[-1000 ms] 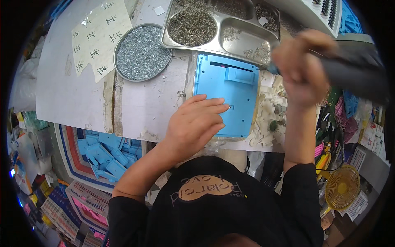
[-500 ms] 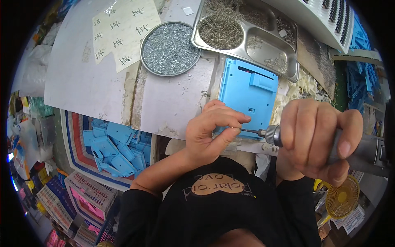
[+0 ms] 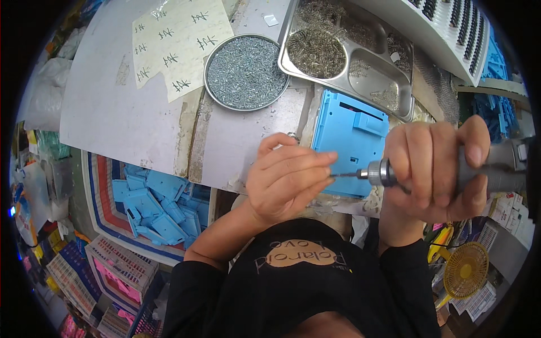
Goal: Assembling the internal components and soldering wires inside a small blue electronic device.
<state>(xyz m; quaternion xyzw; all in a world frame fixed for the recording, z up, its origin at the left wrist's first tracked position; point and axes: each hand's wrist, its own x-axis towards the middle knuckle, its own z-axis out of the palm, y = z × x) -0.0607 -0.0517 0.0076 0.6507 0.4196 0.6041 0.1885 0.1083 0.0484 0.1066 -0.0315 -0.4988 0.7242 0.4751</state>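
Note:
My right hand (image 3: 431, 169) is wrapped around a grey electric screwdriver (image 3: 499, 163), held nearly level with its thin bit pointing left. At the bit's tip, my left hand (image 3: 290, 180) has its thumb and fingers pinched together. Whatever sits between those fingertips is too small to make out. Both hands are at the near edge of a light-blue plastic casing (image 3: 363, 143), which lies flat on the table with a slot, a raised block and small holes showing. Its near left corner is partly hidden by my left hand.
A round metal dish (image 3: 245, 73) of small silvery screws stands beyond my left hand. Beside it is a steel compartment tray (image 3: 375, 70) with small metal parts. Blue plastic pieces (image 3: 160, 208) fill a striped bag at lower left. A yellow fan (image 3: 466, 270) stands at lower right.
The left fingers have drawn closer together at the bit's tip. My right hand has rotated its grip, with the screwdriver slightly higher. The table surroundings have shifted a little right and down in view.

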